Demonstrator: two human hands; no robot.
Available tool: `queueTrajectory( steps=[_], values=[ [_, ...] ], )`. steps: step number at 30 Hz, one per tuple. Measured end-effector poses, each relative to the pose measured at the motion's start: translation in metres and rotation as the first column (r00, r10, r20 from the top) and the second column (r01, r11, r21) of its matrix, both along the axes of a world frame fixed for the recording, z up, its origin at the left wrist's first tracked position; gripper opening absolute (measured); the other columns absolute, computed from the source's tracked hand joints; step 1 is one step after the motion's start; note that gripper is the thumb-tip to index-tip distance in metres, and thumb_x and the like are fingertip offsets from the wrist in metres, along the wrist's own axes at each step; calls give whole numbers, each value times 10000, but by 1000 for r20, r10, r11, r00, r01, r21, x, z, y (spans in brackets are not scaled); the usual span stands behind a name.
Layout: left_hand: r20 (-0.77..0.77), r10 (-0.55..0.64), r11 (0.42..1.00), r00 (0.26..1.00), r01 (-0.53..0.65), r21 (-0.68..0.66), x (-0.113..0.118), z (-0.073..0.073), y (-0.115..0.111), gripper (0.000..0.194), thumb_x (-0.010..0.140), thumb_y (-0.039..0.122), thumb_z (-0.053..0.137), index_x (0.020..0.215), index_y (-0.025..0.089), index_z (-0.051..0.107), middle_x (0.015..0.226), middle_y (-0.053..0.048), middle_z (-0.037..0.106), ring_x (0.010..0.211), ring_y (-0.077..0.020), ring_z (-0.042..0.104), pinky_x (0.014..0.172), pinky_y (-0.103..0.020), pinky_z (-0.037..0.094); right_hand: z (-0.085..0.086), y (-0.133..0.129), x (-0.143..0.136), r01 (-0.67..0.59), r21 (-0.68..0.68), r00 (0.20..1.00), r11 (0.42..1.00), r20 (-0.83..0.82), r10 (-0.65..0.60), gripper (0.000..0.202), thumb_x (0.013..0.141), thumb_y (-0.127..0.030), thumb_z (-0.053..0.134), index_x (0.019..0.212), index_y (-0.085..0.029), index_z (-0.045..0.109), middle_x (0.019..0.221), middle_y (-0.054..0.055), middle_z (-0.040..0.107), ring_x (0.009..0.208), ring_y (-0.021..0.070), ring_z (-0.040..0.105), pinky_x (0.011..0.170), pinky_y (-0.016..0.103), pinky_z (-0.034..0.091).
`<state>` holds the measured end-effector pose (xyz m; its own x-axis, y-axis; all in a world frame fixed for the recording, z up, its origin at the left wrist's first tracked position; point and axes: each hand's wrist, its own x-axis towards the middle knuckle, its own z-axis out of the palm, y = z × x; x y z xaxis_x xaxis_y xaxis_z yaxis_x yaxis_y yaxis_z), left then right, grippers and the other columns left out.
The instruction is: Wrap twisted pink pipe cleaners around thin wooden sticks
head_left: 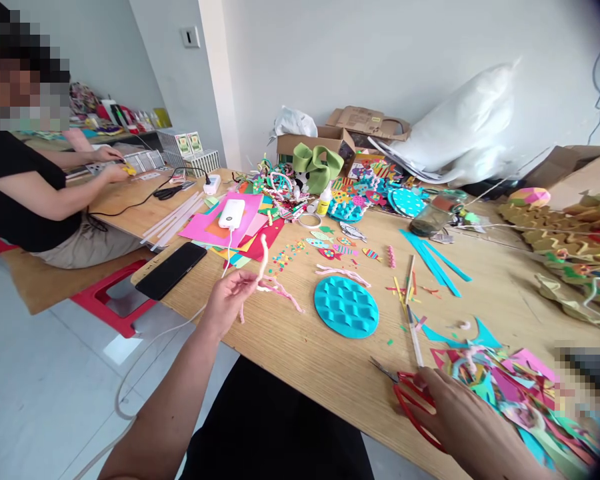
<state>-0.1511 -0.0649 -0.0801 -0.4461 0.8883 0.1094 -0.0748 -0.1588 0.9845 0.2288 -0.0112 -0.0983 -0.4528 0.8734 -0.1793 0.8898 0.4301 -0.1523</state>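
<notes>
Between its thumb and fingers, my left hand [233, 298] pinches a pale yellow fuzzy stem [264, 257] that stands up from the grip. Pink twisted stems [287, 295] lie just beside and under that hand. My right hand [450, 407] is at the handles of red scissors [414, 400], whose blades point left over the table's front edge. Between the hands sits a blue oval [347, 307] with raised curved strips. A pink and white twisted stem [343, 273] lies behind it. Small paper fish [345, 251] and a pink twisted piece [391, 257] are further back.
Colourful paper scraps [520, 387] pile up at the right. A black phone [171, 271], a white power bank [231, 214] with a cable and coloured sheets are at the left. A glue bottle [324, 200] and glass jar [433, 217] stand behind. Another person [30, 180] works far left.
</notes>
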Motion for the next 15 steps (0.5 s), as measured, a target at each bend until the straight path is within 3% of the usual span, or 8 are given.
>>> queueTrajectory(
  steps=[4,9,12,15],
  values=[
    [231,88,994,969,-101,48,-7,4,4,170,680,220,724,813,147,647,775,-41,683,729,-134,608,662,-239,444,6,2,-5,15,-66,1000,998,6,-15,267,747,-495,546,720,-229,551,780,77,647,746,267,648,628,345,461],
    [304,92,996,948,-93,-13,-7,4,0,226,643,213,747,820,127,635,751,-48,675,683,-131,612,564,-218,446,9,4,-5,22,-108,1000,994,17,-20,273,737,-507,554,748,-235,565,804,65,652,774,264,649,660,346,470],
    [322,74,997,944,-69,-28,-7,3,-3,234,636,219,750,815,129,628,755,-48,676,697,-148,628,564,-229,465,15,3,-5,18,-47,1000,999,-4,-19,306,752,-535,536,751,-231,574,784,64,653,749,263,650,635,342,467],
    [337,61,998,940,-58,-20,-4,2,-2,224,640,215,744,806,123,625,740,-43,670,701,-151,635,586,-238,481,29,-2,-24,36,78,993,996,-112,-27,332,798,-543,494,793,-225,591,788,65,657,714,242,647,589,317,458]
  ],
)
